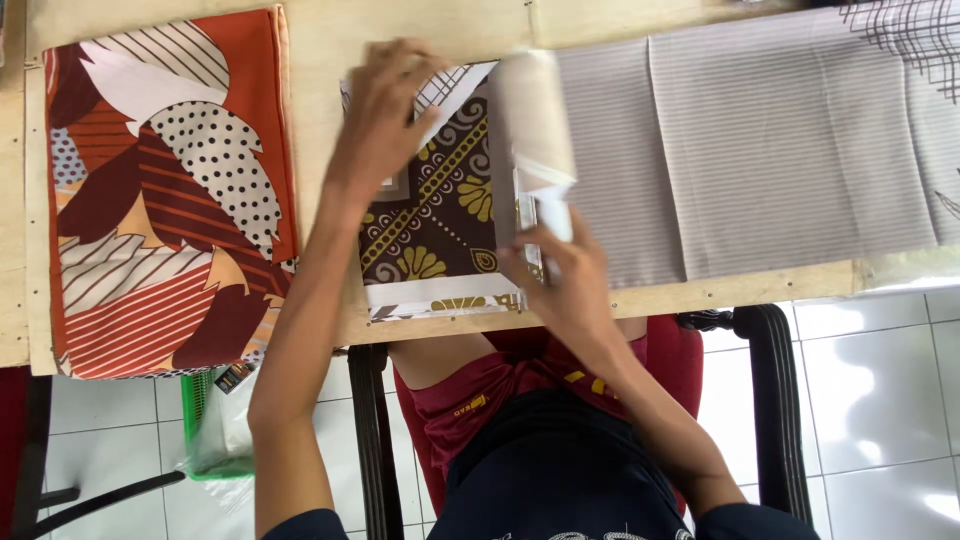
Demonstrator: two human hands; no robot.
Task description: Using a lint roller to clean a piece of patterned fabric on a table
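Brown cloth point(430, 200) with yellow curls and a white border lies folded on the pale wooden counter point(320, 60), right in front of me, its near edge just at the counter's near rim. My left hand point(385, 110) lies flat on the far left part of that cloth, fingers spread and pressing down, closed on nothing. My right hand point(555, 265) is at the cloth's right edge, fingers wrapped around the near end of a white roll point(530, 115) that stands along that edge and reaches toward the far side; the roll is blurred, so I cannot tell what it is made of. The two hands are apart, one on each side of the brown cloth. To the left, well apart from my hands, an orange cloth point(170, 190) printed with big leaf shapes, dots and stripes lies flat on the counter. To the right, a grey striped cloth point(760, 140) spreads from just beside the roll out to the right edge of view. Below the counter's near rim I see my dark red shirt point(500, 400), the black arms of a chair point(770, 400), white floor tiles point(880, 400), and a green basket point(205, 420) on the floor at the left.
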